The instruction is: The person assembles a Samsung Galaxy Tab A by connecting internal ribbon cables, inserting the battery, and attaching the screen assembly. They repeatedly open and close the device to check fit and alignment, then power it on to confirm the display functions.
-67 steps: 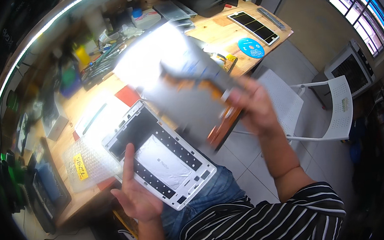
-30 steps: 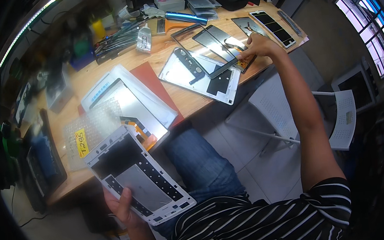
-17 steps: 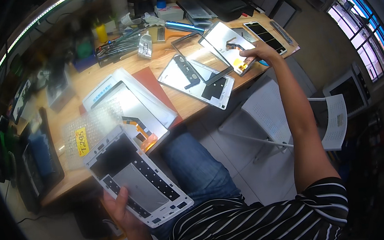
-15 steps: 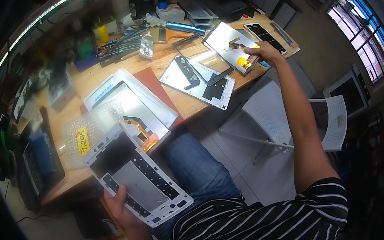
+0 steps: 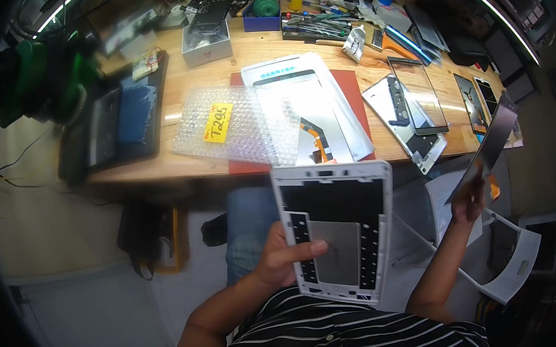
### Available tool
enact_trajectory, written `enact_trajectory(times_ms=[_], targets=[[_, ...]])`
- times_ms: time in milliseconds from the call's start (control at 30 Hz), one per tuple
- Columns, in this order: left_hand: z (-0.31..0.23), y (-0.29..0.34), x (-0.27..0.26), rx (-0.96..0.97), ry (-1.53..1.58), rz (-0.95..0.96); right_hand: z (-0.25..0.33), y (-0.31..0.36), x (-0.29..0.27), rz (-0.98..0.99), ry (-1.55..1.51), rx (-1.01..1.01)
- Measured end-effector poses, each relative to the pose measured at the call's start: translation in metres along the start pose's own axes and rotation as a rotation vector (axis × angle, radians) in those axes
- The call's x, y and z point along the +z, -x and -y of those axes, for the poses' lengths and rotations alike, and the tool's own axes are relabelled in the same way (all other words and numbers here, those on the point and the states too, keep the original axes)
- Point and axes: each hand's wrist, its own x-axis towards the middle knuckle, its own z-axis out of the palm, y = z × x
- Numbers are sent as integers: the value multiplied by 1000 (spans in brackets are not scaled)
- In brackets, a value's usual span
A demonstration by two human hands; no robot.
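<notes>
Your left hand [image 5: 279, 259] is gripping 1 white tablet frame [image 5: 336, 231] over your lap, thumb across its inner face. Your right hand [image 5: 469, 200] is pinching 1 dark glass panel [image 5: 490, 145] by the bench edge. On the wooden bench [image 5: 254, 50] 1 bubble-wrap sleeve [image 5: 237, 127] is lying, carrying 1 yellow rectangular label [image 5: 219, 122].

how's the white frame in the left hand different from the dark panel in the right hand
The white tablet frame is a white-edged shell with a grey centre plate and dark cutouts; the dark panel is plain, thin and dark. The frame faces the camera, gripped at its left edge by the left hand; the panel is seen nearly edge-on, tilted, pinched at its lower end by the right hand. Both are flat rectangular parts held off the wooden bench.
</notes>
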Motion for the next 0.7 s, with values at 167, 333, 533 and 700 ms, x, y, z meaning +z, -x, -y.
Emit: enact_trajectory(times_ms=[167,333,533,700], targets=[[19,-7,26,-31,-159,151,-88,29,54,-158,295,155],[8,-8,24,-44,-32,32,-116,34,73,17,81,484],[17,15,-17,-107,44,68,-161,38,83,259,-189,866],[9,37,-42,-41,173,74,-182,22,116,221,-162,1136]])
